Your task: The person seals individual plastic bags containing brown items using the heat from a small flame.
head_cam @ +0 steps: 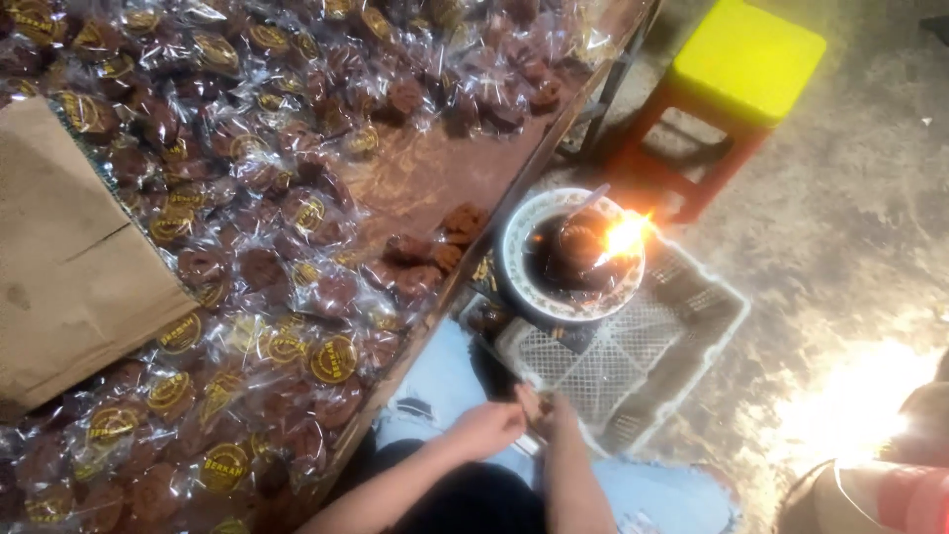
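My left hand and my right hand meet low in the middle of the head view, above my lap in light blue jeans. Both pinch a small brown wrapped piece between their fingers. Just beyond the hands stands a round bowl with dark contents and a bright flame burning at its right side. The bowl rests on a white plastic crate on the floor.
A long table on the left is covered with several brown cookies in clear wrappers with yellow labels. A cardboard box lies at its left edge. A yellow-topped red stool stands at the back right on the concrete floor.
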